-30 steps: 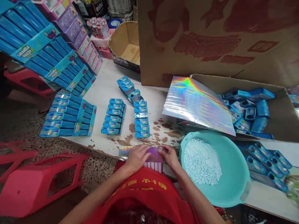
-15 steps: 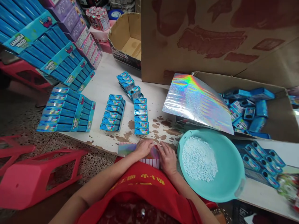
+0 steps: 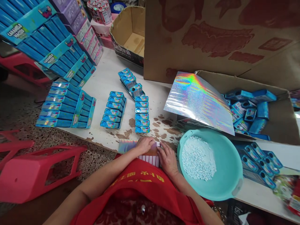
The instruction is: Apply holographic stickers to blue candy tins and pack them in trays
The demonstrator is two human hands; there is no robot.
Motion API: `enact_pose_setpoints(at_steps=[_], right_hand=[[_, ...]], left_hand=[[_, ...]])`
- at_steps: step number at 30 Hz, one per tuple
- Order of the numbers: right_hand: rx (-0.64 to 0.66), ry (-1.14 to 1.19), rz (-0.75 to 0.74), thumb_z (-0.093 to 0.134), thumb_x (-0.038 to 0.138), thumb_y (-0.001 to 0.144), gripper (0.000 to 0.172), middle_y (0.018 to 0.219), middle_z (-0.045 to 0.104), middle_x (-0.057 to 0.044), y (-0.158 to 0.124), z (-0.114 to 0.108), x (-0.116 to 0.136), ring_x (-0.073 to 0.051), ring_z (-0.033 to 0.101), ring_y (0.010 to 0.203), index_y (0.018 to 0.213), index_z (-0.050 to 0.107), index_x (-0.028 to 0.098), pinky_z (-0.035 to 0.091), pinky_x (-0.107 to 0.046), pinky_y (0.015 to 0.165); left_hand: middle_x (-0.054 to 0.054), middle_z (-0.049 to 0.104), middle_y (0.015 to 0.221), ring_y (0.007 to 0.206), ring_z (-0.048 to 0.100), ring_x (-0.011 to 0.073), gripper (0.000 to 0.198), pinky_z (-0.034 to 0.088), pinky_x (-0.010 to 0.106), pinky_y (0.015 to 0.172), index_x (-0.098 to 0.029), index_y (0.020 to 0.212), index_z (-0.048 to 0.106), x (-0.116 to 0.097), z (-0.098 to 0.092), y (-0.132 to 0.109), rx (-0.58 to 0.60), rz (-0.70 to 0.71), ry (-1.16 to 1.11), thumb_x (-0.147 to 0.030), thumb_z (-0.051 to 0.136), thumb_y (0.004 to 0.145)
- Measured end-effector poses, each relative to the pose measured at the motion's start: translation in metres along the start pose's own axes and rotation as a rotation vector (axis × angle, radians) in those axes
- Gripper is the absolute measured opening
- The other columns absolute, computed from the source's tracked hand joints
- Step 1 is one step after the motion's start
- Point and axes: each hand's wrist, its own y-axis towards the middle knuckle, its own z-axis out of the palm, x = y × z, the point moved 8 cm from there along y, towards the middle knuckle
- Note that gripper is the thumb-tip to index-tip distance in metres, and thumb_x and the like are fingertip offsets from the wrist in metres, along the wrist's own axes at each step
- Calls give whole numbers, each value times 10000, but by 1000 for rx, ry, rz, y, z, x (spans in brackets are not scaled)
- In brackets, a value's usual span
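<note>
Both of your hands worked at the near edge of the white table [image 3: 106, 68], just beyond your red apron [image 3: 140, 193]. The iridescent card [image 3: 126, 146] lay there beneath them, its left end exposed and a row of pale slats [image 3: 150, 160] showing along the side nearest you. Your left hand [image 3: 145, 145] rested over the card's middle, fingers bent and set close together; whether they pinched it could not be told. Your right hand [image 3: 168, 159] lay at the card's right end, its fingers extended and slightly parted, their tips near a small white tab [image 3: 158, 144]; their grip, too, could not be determined. Beyond the card stood a column of blue boxes [image 3: 142, 117], with a second blue group [image 3: 113, 111] to its left and a third, uneven cluster [image 3: 130, 82] behind. Just beside your right hand sat a teal basin [image 3: 227, 168] holding whitish pellets [image 3: 198, 159]. Farther back, a silvery sheet [image 3: 199, 103] lay partly across an open carton [image 3: 284, 117] containing jumbled blue packs [image 3: 261, 111].
</note>
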Motion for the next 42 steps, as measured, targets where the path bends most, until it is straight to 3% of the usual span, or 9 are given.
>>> enact_pose_setpoints(at_steps=[4,9,12,17,23,29,32,37,42], right_hand=[[-68,58,-3,441,224,921,186,1113,628,-96,6,-15,-2,-230,527,1048,947,623,190,412,-354,830],[12,71,-25,430,235,926,229,716,607,-48,13,-32,-1,-195,527,721,800,618,203,378,-314,649],[-3,244,90,433,302,926,232,738,607,-48,20,-54,-7,-188,542,727,802,603,206,408,-306,661],[-4,599,336,520,419,856,233,725,615,-24,37,-74,-18,-168,565,677,753,580,219,438,-286,630],[-27,880,557,620,502,745,303,655,610,-8,56,-47,-17,-151,540,598,719,588,202,433,-269,576],[-172,839,567,627,495,723,298,805,552,-41,90,-16,13,-203,536,799,694,635,199,445,-327,710],[-243,683,543,615,458,748,268,845,514,-54,103,-10,23,-240,495,910,694,651,198,399,-390,829],[-285,657,544,608,411,751,230,876,480,-65,109,9,24,-252,458,967,687,619,190,372,-406,882],[-318,851,668,615,425,704,306,999,493,-63,100,26,9,-181,504,851,891,523,200,454,-305,717]], left_hand=[[21,682,800,751,592,176,240,375,258,651,-207,816,654,0,1,2,-5,13,32,-301,439,869],[50,694,846,818,614,200,232,423,285,737,-194,846,659,2,4,6,-26,12,1,-286,448,874],[71,689,952,926,610,200,275,431,299,842,-175,927,655,-2,-2,2,-56,34,-65,-279,402,901],[75,645,1127,1038,589,176,377,456,274,866,-180,1232,528,-33,-13,-16,44,244,-621,-312,417,896],[-24,581,584,555,543,115,217,433,224,572,-164,737,623,-16,-29,-32,54,2,-604,-313,483,809],[-61,537,573,584,538,137,220,384,229,572,-213,990,540,19,-97,-47,-166,-64,-345,-301,455,808],[-56,517,595,581,519,143,169,359,236,564,-213,960,483,29,-114,-42,-207,-33,-240,-271,398,826],[-53,497,611,569,502,137,122,370,242,580,-213,927,437,48,-106,-27,-238,-15,-245,-257,362,842],[-23,578,622,603,569,163,190,448,286,630,-180,1000,458,91,-81,-30,-272,-276,-315,-200,399,821]])
